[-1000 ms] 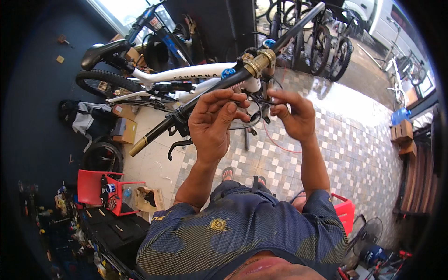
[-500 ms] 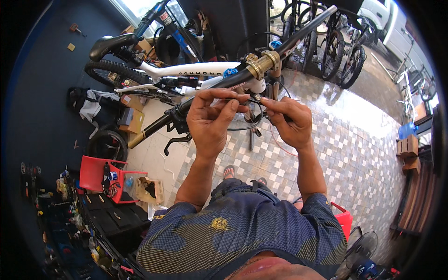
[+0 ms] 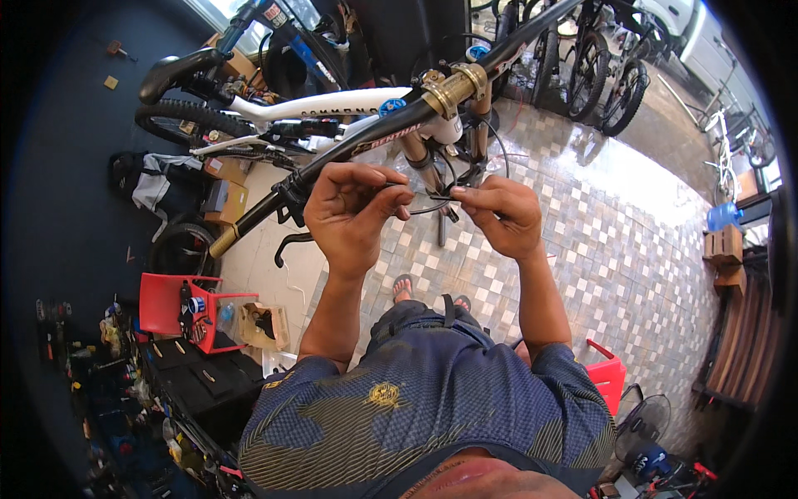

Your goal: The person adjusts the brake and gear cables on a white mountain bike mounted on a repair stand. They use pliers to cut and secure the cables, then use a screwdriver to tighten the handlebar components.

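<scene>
The person stands over a white-framed mountain bicycle (image 3: 332,104) and holds both hands up in front of its black handlebar (image 3: 366,141). The left hand (image 3: 349,218) is raised with the fingers curled, and its thumb and forefinger pinch one end of a thin black cable (image 3: 426,209). The right hand (image 3: 501,214) is just beside it, a little apart, and its fingertips pinch the other part of the same cable near the middle of the picture. So both hands are closed on the cable in a fine grip, not in a fist. The cable makes a loose curve between the two hands and goes up toward the gold-coloured metal stem (image 3: 453,87) of the bicycle, but where it ends I cannot tell.

Under the hands there is a floor of small light and grey tiles (image 3: 615,249), and the person's feet in sandals (image 3: 403,289) show below the left forearm. The person wears a dark blue patterned shirt (image 3: 416,407). On the person's left side a red plastic tool tray (image 3: 179,308) stands with small tools in it, and next to it a brown cardboard box (image 3: 264,324) lies open. On the right a red plastic stool (image 3: 607,374) is near the elbow. Further away, other bicycles (image 3: 598,66) stand in a row by the doorway, and a blue water bottle (image 3: 725,216) lies at the far right.
</scene>
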The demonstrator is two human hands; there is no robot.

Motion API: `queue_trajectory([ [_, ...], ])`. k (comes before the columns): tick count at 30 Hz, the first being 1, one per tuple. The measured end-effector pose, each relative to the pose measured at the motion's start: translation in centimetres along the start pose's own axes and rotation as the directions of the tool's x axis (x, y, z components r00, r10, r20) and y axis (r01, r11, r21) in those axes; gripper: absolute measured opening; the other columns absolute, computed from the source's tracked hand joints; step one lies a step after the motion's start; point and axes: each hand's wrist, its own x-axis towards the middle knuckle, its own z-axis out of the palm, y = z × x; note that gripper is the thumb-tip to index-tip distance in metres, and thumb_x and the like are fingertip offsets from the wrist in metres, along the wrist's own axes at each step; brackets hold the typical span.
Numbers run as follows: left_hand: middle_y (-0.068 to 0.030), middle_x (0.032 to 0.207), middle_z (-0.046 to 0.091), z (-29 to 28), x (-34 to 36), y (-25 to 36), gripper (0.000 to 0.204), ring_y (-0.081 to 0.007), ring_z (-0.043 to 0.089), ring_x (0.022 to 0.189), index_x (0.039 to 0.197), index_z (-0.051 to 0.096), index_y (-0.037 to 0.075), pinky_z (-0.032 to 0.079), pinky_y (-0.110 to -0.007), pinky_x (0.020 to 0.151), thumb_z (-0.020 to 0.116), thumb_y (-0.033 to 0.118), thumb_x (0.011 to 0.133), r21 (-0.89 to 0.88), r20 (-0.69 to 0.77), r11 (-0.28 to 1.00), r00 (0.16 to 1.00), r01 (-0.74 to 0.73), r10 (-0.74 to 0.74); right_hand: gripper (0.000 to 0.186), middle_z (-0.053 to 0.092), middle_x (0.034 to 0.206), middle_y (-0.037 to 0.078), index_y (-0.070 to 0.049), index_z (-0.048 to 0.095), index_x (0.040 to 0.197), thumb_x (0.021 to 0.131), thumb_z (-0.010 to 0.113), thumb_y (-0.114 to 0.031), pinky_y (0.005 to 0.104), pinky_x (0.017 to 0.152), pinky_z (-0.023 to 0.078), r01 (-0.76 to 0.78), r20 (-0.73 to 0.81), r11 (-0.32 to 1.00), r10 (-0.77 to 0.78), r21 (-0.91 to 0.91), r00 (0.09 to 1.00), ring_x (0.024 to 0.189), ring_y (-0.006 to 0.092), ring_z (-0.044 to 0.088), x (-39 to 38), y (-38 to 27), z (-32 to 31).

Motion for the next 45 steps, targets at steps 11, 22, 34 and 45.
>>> queue_trajectory([
  [11, -0.0133, 0.101, 0.067, 0.9, -0.7, 0.0, 0.016, -0.0196, 0.070, 0.086, 0.105, 0.063, -0.006, 0.063, -0.029, 0.064, 0.066, -0.010, 0.089, 0.042, -0.051, 0.994, 0.994, 0.102, -0.100, 0.031, 0.064, 0.071, 0.005, -0.009, 0.076, 0.113, 0.084, 0.072, -0.001, 0.0281, 0.055, 0.046, -0.017, -0.030, 1.000, 0.017, 0.003, 0.999, 0.061, 0.0146, 0.061, -0.3, -0.1, 0.4],
  [22, -0.0188, 0.109, 0.070, -0.8, -0.5, 1.0, 0.037, -0.0163, 0.069, 0.096, 0.125, 0.051, -0.005, 0.057, -0.027, 0.086, 0.065, -0.009, 0.091, 0.345, 0.116, 0.936, 0.985, 0.077, -0.124, 0.033, 0.063, 0.070, 0.005, -0.012, 0.076, 0.113, 0.083, 0.071, 0.002, 0.0298, 0.055, 0.045, -0.100, 0.004, 0.987, 0.101, -0.127, 0.995, 0.061, 0.0149, 0.060, 0.7, -1.4, 0.6],
  [34, -0.0147, 0.107, 0.073, -1.9, -1.4, 1.6, 0.029, -0.0149, 0.069, 0.100, 0.119, 0.054, -0.001, 0.055, -0.025, 0.084, 0.066, -0.004, 0.092, 0.464, 0.085, 0.880, 0.984, 0.100, -0.157, 0.038, 0.055, 0.066, 0.005, -0.018, 0.076, 0.113, 0.080, 0.073, 0.000, 0.0337, 0.054, 0.042, -0.082, 0.047, 0.975, 0.094, -0.206, 0.994, 0.057, 0.0190, 0.054, 0.7, -1.3, 1.8],
  [45, -0.0069, 0.088, 0.074, -2.5, -1.5, 1.8, 0.016, -0.0108, 0.071, 0.079, 0.106, 0.063, 0.002, 0.057, -0.025, 0.070, 0.068, -0.002, 0.092, 0.666, 0.146, 0.742, 0.963, 0.074, -0.227, 0.034, 0.052, 0.065, 0.003, -0.022, 0.076, 0.109, 0.080, 0.072, -0.005, 0.0351, 0.053, 0.042, -0.066, 0.152, 0.948, 0.118, -0.310, 0.981, 0.059, 0.0208, 0.056, 1.0, -1.7, 1.2],
])
